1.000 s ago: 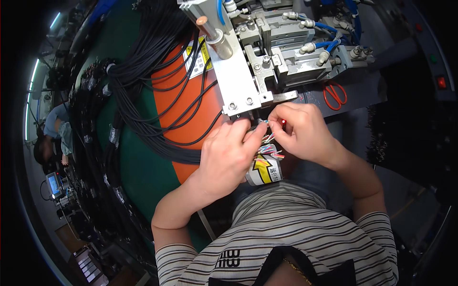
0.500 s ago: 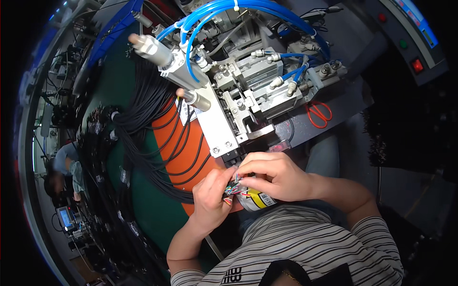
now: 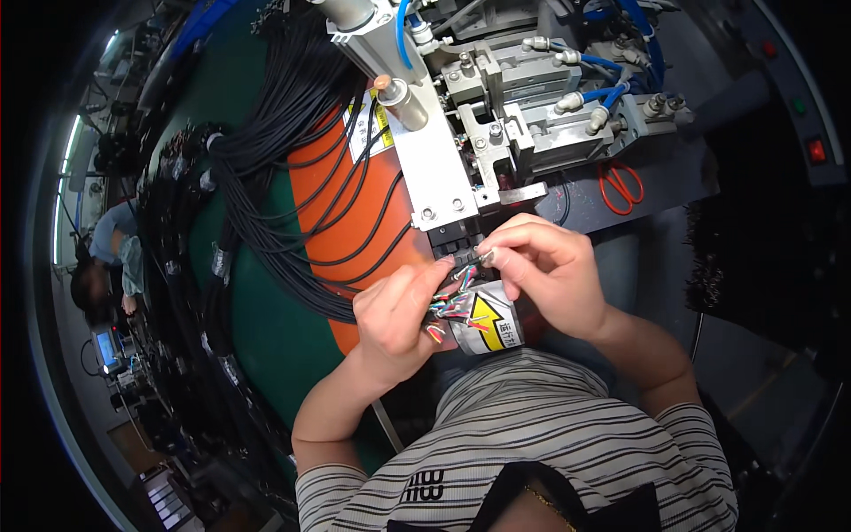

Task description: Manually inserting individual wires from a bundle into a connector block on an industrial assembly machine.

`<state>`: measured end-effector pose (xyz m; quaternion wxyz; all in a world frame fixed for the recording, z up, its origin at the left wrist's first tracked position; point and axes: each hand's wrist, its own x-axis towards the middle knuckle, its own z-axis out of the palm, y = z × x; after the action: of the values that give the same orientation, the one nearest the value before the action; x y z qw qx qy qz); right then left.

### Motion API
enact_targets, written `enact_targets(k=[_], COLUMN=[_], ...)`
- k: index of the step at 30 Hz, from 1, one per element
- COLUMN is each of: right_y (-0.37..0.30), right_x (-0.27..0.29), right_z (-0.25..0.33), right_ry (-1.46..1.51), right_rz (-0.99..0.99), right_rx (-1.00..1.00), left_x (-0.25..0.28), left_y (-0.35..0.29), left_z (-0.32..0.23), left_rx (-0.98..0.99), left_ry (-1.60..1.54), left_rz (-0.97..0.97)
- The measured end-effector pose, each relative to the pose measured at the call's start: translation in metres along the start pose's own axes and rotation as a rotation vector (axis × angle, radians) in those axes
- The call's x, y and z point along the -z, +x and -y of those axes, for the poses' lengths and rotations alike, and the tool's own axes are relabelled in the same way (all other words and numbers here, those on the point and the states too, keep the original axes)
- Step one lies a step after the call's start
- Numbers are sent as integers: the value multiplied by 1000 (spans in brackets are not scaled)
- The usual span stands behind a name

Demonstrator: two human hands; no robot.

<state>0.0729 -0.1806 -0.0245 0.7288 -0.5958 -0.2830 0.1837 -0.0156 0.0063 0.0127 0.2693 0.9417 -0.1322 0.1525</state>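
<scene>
Several black cables (image 3: 324, 301) run in from the left to my left hand (image 3: 396, 317), which is closed around them near their ends. Thin red, green, white and blue wires (image 3: 456, 304) fan out from these ends beside its fingers. My right hand (image 3: 554, 273) is closed in a pinch on a small, silvery cable end (image 3: 487, 257), just right of my left fingertips. Both hands are in front of a black slotted block (image 3: 454, 244) at the near end of the machine's metal plate (image 3: 434, 177). The fingers partly hide the pinched piece.
Behind my hands stands a machine with metal cylinders (image 3: 567, 133) and blue air hoses (image 3: 607, 93). Orange-handled scissors (image 3: 620, 188) lie to its right. A white cover with a yellow arrow (image 3: 486, 321) is below my hands. Cable bundles (image 3: 191, 266) hang at left; a person (image 3: 115, 244) is beyond.
The view has shifted, so the machine appears higher and further right. My hands have drawn slightly apart; the right fingertips now show a silvery cable end, and the coloured wires are more visible.
</scene>
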Motion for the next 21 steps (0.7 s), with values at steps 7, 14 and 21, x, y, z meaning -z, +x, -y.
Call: enact_targets(k=[7, 14, 21], right_y=[10, 10, 26], right_x=[17, 14, 38], right_z=[-3, 14, 8], right_ry=[728, 585, 591], right_rz=[163, 98, 280], right_rx=[-556, -478, -716], left_x=[-4, -10, -17], left_y=[5, 11, 16], left_z=[-6, -1, -2], left_rx=[-99, -3, -197], left_ry=[-149, -251, -37], left_rz=[-14, -35, 1])
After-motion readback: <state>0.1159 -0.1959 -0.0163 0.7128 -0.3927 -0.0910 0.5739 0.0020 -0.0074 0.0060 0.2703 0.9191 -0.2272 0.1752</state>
